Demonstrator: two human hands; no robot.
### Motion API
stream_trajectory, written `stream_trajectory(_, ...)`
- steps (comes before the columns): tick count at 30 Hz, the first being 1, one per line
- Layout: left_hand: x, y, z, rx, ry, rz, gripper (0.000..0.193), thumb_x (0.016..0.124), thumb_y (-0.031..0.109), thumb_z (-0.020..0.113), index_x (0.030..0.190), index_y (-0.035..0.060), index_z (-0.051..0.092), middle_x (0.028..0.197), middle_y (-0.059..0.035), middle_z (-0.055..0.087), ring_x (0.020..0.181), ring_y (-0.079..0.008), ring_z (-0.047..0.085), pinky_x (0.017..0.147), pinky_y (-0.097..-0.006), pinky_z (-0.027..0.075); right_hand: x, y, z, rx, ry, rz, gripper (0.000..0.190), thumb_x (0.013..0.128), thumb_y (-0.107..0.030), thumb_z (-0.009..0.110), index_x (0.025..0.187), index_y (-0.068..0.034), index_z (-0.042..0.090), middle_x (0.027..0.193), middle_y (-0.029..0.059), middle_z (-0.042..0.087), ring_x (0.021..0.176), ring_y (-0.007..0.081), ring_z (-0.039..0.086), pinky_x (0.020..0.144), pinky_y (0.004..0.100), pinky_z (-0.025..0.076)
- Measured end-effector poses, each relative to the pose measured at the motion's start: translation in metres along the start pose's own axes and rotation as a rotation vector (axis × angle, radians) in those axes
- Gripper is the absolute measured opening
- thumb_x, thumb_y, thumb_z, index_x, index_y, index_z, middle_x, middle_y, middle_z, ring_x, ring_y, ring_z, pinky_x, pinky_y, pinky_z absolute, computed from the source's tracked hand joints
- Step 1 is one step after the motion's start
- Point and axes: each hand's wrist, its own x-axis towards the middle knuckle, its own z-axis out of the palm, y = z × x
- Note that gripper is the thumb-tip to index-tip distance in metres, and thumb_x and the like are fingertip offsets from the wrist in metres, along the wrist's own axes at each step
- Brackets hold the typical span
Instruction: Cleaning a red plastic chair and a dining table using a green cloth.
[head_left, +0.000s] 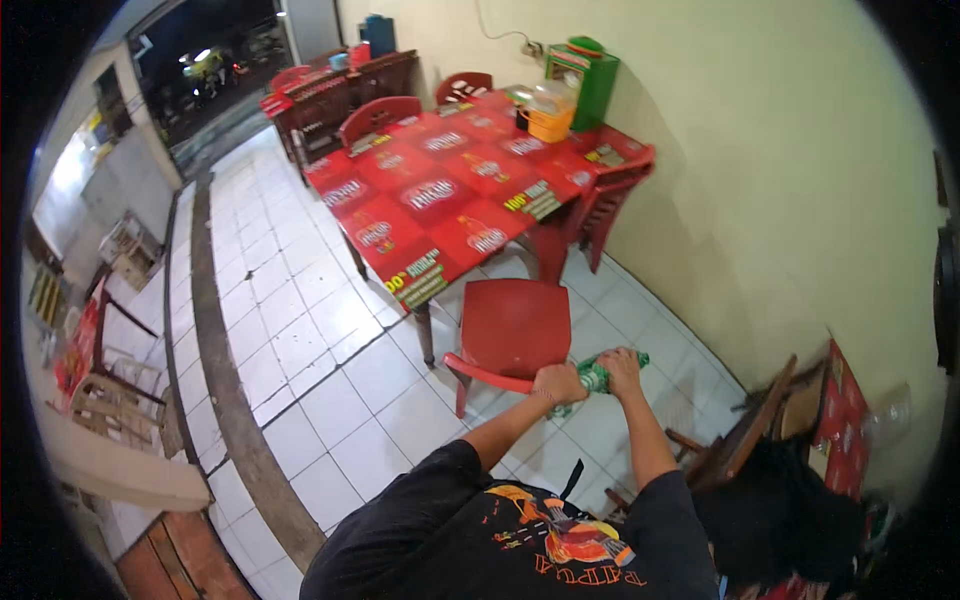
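Note:
A green and white cloth is bunched between my two hands over the tiled floor. My left hand grips one part of it, close to the backrest of a red plastic chair. Around another part, slightly farther right, my right hand is closed, and a green end sticks out past it. The cloth looks twisted, and a loose end hangs below my left hand. Whether that hand touches the chair, I cannot tell.
Beyond the chair stands a table with a red printed cover. On it are an orange container and a green cabinet. More red chairs surround it. At right, a wooden chair and dark cloth lie near the wall.

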Motion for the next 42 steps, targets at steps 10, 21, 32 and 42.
stream_trajectory(10,0.064,0.007,-0.029,-0.074,0.031,-0.148,0.059,0.066,0.041,0.055,0.101,-0.0066,0.049,0.094,-0.0255,0.059,0.091,-0.0353,0.059,0.08,-0.041,0.047,0.1,0.038,0.01,0.047,-0.054,-0.097,0.016,0.067,-0.011,0.057,0.081,-0.016,0.064,0.096,-0.0009,0.059,0.101,0.0206,0.049,0.094,0.0478,0.03)
stream_trajectory(21,0.166,0.013,-0.048,-0.109,0.149,-0.185,0.056,0.068,0.036,0.055,0.103,-0.007,0.047,0.089,-0.0227,0.061,0.083,-0.0347,0.062,0.073,-0.0432,0.049,0.204,0.103,0.027,0.059,-0.007,-0.21,0.015,0.07,-0.011,0.053,0.079,-0.017,0.065,0.092,-0.0004,0.06,0.101,0.0205,0.049,0.095,0.0487,0.03)
stream_trajectory(32,0.234,-0.008,-0.088,-0.047,0.304,-0.095,0.057,0.075,0.05,0.051,0.09,-0.0047,0.052,0.078,-0.0174,0.062,0.074,-0.0324,0.062,0.062,-0.0423,0.049,0.297,0.128,0.053,0.145,0.047,-0.318,0.016,0.064,-0.007,0.058,0.078,-0.013,0.064,0.092,0.0026,0.059,0.101,0.0236,0.048,0.093,0.0503,0.029)
stream_trajectory(42,0.238,-0.007,-0.088,-0.026,0.469,-0.093,0.052,0.084,0.051,0.041,0.085,0.0022,0.058,0.076,-0.0193,0.057,0.068,-0.0346,0.059,0.058,-0.0419,0.048,0.345,0.145,0.032,0.221,-0.253,-0.895,0.031,0.058,-0.023,0.066,0.087,-0.014,0.058,0.088,0.0032,0.058,0.087,0.0239,0.054,0.076,0.0416,0.041)
